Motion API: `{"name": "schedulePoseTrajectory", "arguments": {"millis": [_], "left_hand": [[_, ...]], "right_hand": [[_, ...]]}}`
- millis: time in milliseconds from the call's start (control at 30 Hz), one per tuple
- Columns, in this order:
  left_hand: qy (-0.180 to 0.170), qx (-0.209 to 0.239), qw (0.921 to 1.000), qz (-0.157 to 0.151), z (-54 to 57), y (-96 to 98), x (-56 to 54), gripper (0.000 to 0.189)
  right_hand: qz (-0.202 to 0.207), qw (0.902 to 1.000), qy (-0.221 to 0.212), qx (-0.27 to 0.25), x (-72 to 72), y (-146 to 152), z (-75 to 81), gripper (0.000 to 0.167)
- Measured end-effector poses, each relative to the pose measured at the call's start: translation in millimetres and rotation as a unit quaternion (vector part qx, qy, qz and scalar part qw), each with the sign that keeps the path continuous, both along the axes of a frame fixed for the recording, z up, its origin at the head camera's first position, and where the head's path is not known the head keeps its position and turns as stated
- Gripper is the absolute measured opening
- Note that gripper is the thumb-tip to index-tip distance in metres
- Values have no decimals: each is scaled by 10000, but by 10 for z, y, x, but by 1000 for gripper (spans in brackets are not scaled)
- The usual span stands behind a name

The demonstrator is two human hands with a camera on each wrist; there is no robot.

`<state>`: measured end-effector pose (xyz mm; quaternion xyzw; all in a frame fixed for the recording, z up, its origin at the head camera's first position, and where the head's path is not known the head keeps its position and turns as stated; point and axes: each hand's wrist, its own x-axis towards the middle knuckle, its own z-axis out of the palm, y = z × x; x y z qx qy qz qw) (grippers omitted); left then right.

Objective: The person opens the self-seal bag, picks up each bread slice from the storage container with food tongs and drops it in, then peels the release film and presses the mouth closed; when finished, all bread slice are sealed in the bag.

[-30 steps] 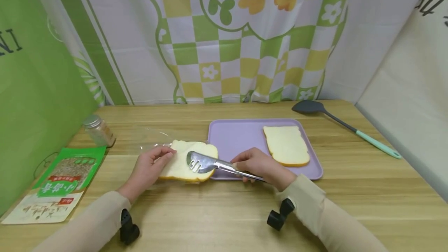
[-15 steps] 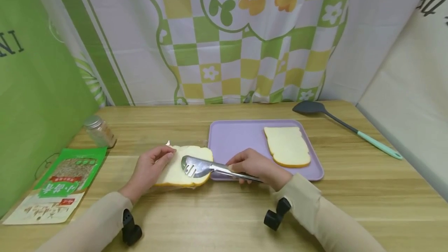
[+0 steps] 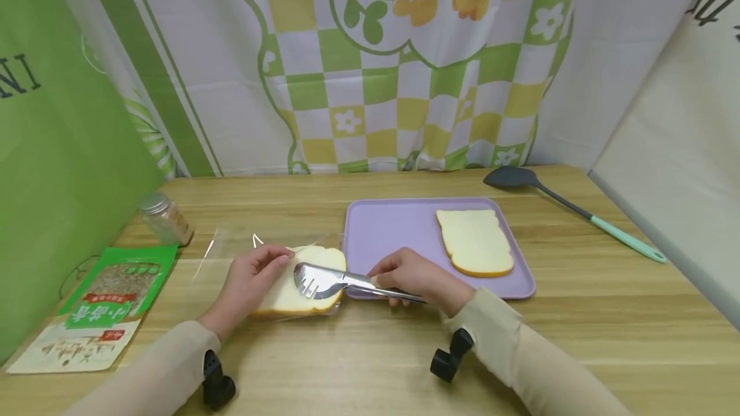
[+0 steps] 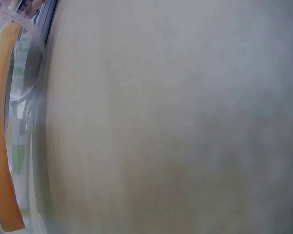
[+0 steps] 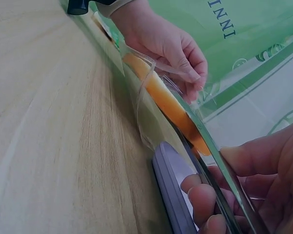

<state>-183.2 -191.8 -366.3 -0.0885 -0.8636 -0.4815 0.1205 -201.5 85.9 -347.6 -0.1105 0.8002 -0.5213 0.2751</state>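
My right hand (image 3: 416, 276) grips metal tongs (image 3: 360, 282), whose slotted head lies over a white bread slice (image 3: 283, 293) with a golden crust. In the right wrist view the slice's crust (image 5: 172, 108) sits between the two tong arms. A clear plastic bag (image 3: 216, 252) surrounds much of the slice, its mouth toward the tongs. With thumb and fingertips, my left hand (image 3: 245, 281) pinches the upper side of the bag's opening. The left wrist view catches only the crust edge (image 4: 1, 131) and some film at its left border.
A lilac tray (image 3: 390, 226) right of the bag carries another bread slice (image 3: 475, 242). Beyond it lies a dark turner (image 3: 511, 177) with a mint handle. At the left are a spice jar (image 3: 164, 218) and a green seed packet (image 3: 98, 307). Curtains enclose the wooden table (image 3: 358, 364).
The tongs and bread slice have moved left and slightly nearer, deeper into the bag. My right hand has shifted left with them. My left hand stays almost in place, still pinching the bag.
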Motion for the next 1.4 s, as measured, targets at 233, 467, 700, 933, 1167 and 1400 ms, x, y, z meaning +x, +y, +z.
{"name": "schedulePoseTrajectory", "arguments": {"millis": [233, 467, 700, 933, 1167, 1400], "left_hand": [[243, 522, 9980, -248, -14, 28, 2, 11], [216, 568, 9977, -316, -8, 43, 5, 13], [-106, 155, 9993, 321, -37, -48, -40, 15], [-62, 499, 9986, 153, -32, -23, -35, 15], [-245, 980, 9946, 254, 10, 40, 14, 18], [51, 1106, 9938, 30, 37, 68, 5, 14]], "right_hand": [[101, 9996, 248, -5, -27, -26, 24, 22], [132, 9992, 366, 132, -24, -108, 10, 23], [-62, 9998, 171, 88, -1, -18, -11, 23], [-129, 9997, 18, -219, -10, 27, 3, 26], [-17, 9994, 186, -279, -63, -39, -19, 25], [-14, 9989, 461, -13, -87, -117, -21, 22]]}}
